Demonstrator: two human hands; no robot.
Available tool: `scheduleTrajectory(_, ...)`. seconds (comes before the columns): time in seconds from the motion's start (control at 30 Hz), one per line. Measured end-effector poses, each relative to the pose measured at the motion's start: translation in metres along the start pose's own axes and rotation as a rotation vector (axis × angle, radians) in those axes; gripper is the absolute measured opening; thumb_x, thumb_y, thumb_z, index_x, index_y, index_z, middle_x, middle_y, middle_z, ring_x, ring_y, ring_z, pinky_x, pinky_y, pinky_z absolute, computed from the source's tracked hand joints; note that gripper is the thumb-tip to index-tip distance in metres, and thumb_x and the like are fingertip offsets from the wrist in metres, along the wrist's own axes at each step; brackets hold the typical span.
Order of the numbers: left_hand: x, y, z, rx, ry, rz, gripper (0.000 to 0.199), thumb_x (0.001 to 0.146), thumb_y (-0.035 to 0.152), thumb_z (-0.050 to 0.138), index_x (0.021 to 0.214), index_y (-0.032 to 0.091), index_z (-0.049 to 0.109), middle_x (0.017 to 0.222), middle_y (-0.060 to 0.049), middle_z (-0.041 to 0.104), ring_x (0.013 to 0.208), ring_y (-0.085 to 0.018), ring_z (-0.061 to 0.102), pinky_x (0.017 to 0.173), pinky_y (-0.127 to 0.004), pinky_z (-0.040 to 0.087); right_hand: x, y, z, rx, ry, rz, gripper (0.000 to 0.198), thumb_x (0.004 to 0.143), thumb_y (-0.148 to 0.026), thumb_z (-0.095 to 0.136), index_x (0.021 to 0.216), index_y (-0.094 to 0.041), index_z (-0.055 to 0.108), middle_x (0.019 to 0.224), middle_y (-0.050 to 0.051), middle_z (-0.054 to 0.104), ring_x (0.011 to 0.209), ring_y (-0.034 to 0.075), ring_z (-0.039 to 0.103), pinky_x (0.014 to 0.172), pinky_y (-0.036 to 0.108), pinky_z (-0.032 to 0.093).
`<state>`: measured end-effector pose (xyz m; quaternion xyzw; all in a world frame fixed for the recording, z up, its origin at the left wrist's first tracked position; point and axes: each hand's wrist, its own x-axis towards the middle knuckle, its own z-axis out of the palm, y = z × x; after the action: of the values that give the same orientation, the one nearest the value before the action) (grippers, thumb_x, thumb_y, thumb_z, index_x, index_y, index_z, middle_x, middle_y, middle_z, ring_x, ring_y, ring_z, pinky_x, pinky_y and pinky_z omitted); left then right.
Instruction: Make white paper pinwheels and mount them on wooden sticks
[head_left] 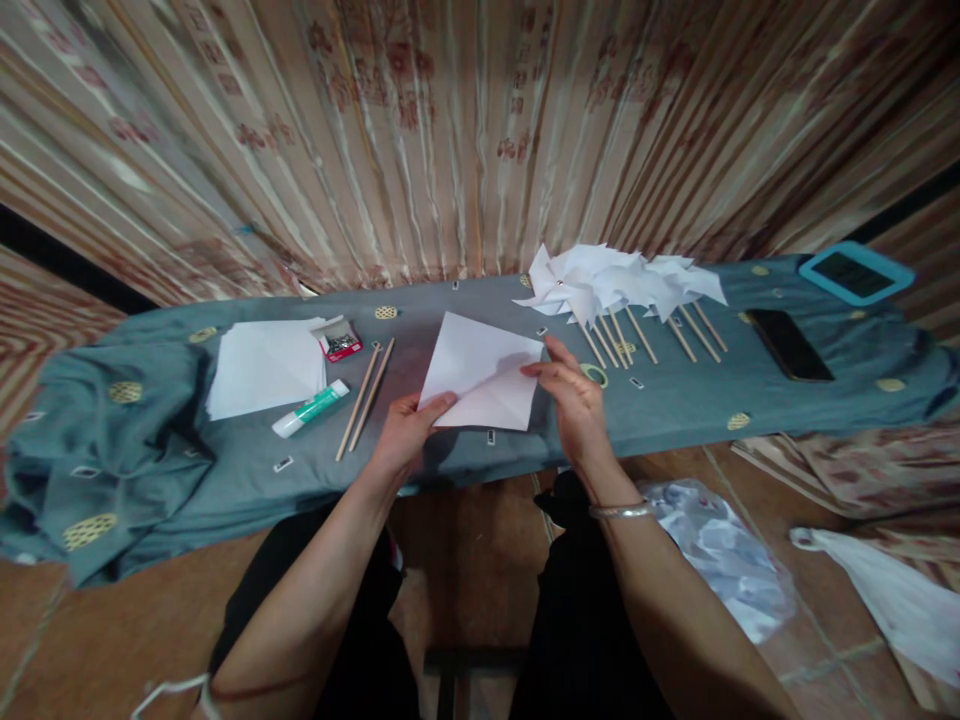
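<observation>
A white square sheet of paper with a faint crease is held up over the cloth-covered table. My left hand pinches its lower left edge, thumb on top. At the right edge my right hand has its fingertips closed on the paper near the corner. Two wooden sticks lie left of the sheet, beside a green and white glue stick. Farther left are a stack of white paper and an open red box of small metal pins. A pale green ring lies partly hidden behind my right hand.
Several white paper pinwheels on sticks lie at the back right. A black phone and a blue-framed tablet are at the right end. On the floor rests a clear plastic bag of white paper pieces. A patterned curtain hangs behind.
</observation>
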<state>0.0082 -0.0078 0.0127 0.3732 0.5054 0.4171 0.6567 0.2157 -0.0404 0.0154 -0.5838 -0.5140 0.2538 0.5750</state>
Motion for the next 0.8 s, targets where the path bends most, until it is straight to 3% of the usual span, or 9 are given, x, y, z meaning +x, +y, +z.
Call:
scheduleTrajectory(0.1, 0.002, -0.001, 0.001, -0.048, 0.055, 0.027, 0.041, 0.049, 0.043, 0.087, 0.076, 0.015, 0.073, 0.075, -0.005, 0.073, 0.068, -0.017, 0.065, 0.066, -0.030, 0.052, 0.005, 0.009, 0.008, 0.115, 0.082, 0.105, 0.020, 0.080, -0.037, 0.068, 0.086, -0.020, 0.075, 0.138, 0.012, 0.058, 0.122, 0.027, 0.060, 0.100, 0.044, 0.050)
scheduleTrajectory(0.2, 0.003, -0.001, 0.002, -0.067, 0.050, 0.039, 0.036, 0.051, 0.040, 0.085, 0.075, 0.015, 0.073, 0.074, -0.005, 0.073, 0.066, -0.016, 0.064, 0.066, -0.029, 0.052, 0.011, 0.013, 0.015, 0.274, 0.137, 0.213, 0.030, 0.063, -0.034, 0.081, 0.089, -0.021, 0.073, 0.123, 0.009, 0.067, 0.101, 0.022, 0.066, 0.088, 0.038, 0.054)
scheduleTrajectory(0.37, 0.005, 0.001, 0.001, -0.073, 0.001, 0.046, 0.038, 0.059, 0.044, 0.081, 0.078, 0.012, 0.072, 0.077, -0.008, 0.073, 0.072, -0.020, 0.067, 0.069, -0.033, 0.054, 0.017, 0.008, 0.021, 0.490, 0.051, 0.340, 0.035, 0.057, -0.027, 0.081, 0.090, -0.023, 0.071, 0.080, -0.001, 0.073, 0.075, 0.016, 0.065, 0.074, 0.032, 0.053)
scheduleTrajectory(0.47, 0.005, 0.003, -0.002, -0.059, -0.025, -0.010, 0.039, 0.060, 0.045, 0.081, 0.077, 0.011, 0.072, 0.078, -0.010, 0.074, 0.070, -0.020, 0.067, 0.067, -0.033, 0.054, 0.019, 0.003, 0.021, 0.526, 0.027, 0.351, 0.033, 0.056, -0.026, 0.080, 0.088, -0.023, 0.071, 0.074, -0.003, 0.072, 0.069, 0.016, 0.064, 0.071, 0.032, 0.053)
scheduleTrajectory(0.63, -0.001, 0.007, -0.007, 0.036, -0.005, -0.036, 0.044, 0.049, 0.046, 0.088, 0.070, 0.010, 0.074, 0.067, -0.007, 0.073, 0.054, -0.015, 0.061, 0.053, -0.026, 0.047, 0.018, 0.000, 0.019, 0.574, -0.039, 0.371, 0.031, 0.056, -0.026, 0.082, 0.084, -0.023, 0.072, 0.063, -0.006, 0.066, 0.061, 0.013, 0.060, 0.063, 0.027, 0.049)
scheduleTrajectory(0.8, -0.004, 0.008, -0.011, 0.128, 0.017, 0.040, 0.050, 0.046, 0.051, 0.088, 0.074, 0.012, 0.076, 0.073, -0.009, 0.076, 0.061, -0.020, 0.066, 0.061, -0.031, 0.051, 0.015, 0.005, 0.017, 0.425, -0.182, 0.350, 0.031, 0.058, -0.037, 0.083, 0.083, -0.021, 0.072, 0.067, -0.004, 0.069, 0.058, 0.011, 0.058, 0.061, 0.025, 0.048)
